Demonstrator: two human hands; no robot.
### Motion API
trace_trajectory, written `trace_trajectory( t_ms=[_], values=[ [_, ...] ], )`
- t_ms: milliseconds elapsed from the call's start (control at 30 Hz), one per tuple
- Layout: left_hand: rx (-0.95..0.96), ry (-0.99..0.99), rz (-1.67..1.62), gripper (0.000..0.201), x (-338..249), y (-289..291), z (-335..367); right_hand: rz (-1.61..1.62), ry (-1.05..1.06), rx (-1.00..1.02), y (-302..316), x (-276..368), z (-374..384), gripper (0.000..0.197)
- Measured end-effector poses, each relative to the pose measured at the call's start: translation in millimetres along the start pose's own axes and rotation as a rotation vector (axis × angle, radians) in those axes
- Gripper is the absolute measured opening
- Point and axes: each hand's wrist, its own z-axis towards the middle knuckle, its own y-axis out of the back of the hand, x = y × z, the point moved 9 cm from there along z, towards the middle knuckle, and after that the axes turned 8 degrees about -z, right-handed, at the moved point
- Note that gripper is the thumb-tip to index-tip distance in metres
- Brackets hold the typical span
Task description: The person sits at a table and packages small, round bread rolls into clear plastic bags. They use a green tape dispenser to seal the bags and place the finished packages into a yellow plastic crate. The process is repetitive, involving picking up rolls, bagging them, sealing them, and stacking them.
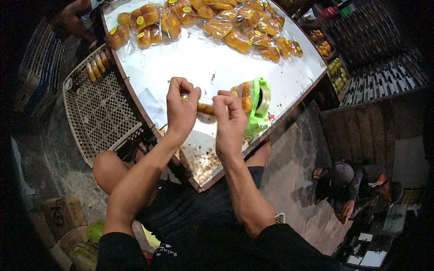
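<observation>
Over the near part of the white tabletop, both my hands are closed in a pinch, a short gap apart. My left hand (182, 108) and my right hand (230, 119) grip the clear plastic of a bagged bread roll (205, 108), which shows between and below them. My fingers partly hide this roll. Just right of my right hand stands a bright green tape dispenser (260, 106) with a roll of tape in it. Another bagged bread (246, 97) lies against the dispenser's left side.
Many bagged breads (217, 28) cover the far side of the white table (181, 63). A plastic crate (97, 113) holding several packed rolls stands left of it. Stacked trays (370, 36) rise at the far right. A person in a cap (343, 174) crouches at right.
</observation>
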Motion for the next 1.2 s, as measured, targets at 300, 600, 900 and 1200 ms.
trace_trajectory(
  t_ms=[300,600,900,1200],
  values=[
    [0.379,0.196,-0.251,0.023,-11.4,-20.4,10.0,0.478,-0.694,0.696,-40.3,-40.7,-16.3,0.046],
    [0.363,0.506,-0.102,0.066,91.5,-58.1,17.1,-0.223,-0.072,0.128,38.6,-47.4,171.7,0.023],
    [0.155,0.699,-0.267,0.061,76.1,-44.0,40.1,-0.57,-0.435,0.371,-86.8,-167.6,326.4,0.056],
    [-0.294,0.408,-0.198,0.057,47.2,58.9,81.2,0.017,-0.286,0.188,-113.6,-133.2,280.0,0.034]
  ],
)
